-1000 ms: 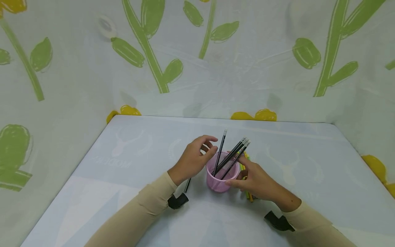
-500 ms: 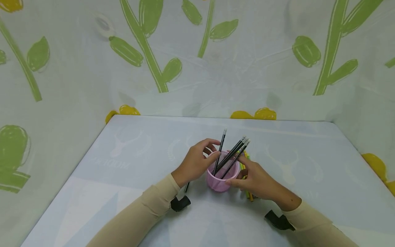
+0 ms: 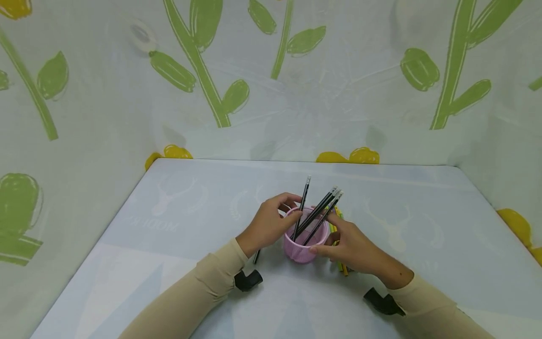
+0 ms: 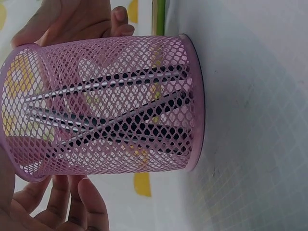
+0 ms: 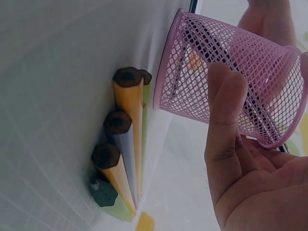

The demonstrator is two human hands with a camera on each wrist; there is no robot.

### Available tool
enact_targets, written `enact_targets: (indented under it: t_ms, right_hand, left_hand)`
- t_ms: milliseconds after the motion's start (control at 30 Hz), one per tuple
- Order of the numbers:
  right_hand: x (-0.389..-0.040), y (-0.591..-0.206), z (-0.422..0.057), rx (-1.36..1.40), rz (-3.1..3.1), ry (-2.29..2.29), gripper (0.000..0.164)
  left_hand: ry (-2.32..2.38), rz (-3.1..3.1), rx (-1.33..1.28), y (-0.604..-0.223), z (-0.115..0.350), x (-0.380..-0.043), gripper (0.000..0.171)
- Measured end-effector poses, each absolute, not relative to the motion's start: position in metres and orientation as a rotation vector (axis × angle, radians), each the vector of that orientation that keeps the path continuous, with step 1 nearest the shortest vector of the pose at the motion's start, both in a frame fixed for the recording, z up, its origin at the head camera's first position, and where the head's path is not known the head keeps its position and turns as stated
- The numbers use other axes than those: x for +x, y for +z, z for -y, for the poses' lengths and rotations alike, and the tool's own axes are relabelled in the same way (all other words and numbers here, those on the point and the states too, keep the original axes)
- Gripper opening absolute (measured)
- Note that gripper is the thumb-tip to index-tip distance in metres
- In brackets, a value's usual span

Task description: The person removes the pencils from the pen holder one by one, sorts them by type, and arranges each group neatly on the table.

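Note:
A pink mesh pencil cup stands upright on the table between the two hands. Several black pencils lean inside, eraser ends up. My left hand is at the cup's left rim, thumb over the edge and fingers behind the cup. The leftmost pencil passes right by this thumb and fingers; whether they pinch it too, I cannot tell. On the right side, my right hand grips the cup, thumb on the near rim and fingers round the far side.
Right beside the cup, partly under the right hand, lie several coloured pencils with dark ends. Another black pencil lies under the left wrist, mostly hidden. The pale table meets a leaf-patterned cloth wall at the back.
My left hand has moved slightly right, from beside the cup to its rim and the leftmost pencil. The right hand and the cup have stayed in place.

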State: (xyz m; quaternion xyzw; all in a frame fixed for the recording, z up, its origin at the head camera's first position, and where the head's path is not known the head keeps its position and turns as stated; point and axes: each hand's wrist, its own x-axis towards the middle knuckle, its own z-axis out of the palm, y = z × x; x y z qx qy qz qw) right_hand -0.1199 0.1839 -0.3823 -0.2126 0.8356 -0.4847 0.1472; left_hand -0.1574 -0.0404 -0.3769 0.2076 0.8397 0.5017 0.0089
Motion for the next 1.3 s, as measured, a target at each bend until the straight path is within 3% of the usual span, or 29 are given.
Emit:
enact_targets:
  t_ms: [1300]
  right_hand:
    - [-0.1183, -0.3805, -0.1850, -0.612, -2.372, -1.426, 0.080]
  left_hand:
    - [1.724, -2.784, 0.749, -0.3766, 0.0426, -0.1584, 0.024]
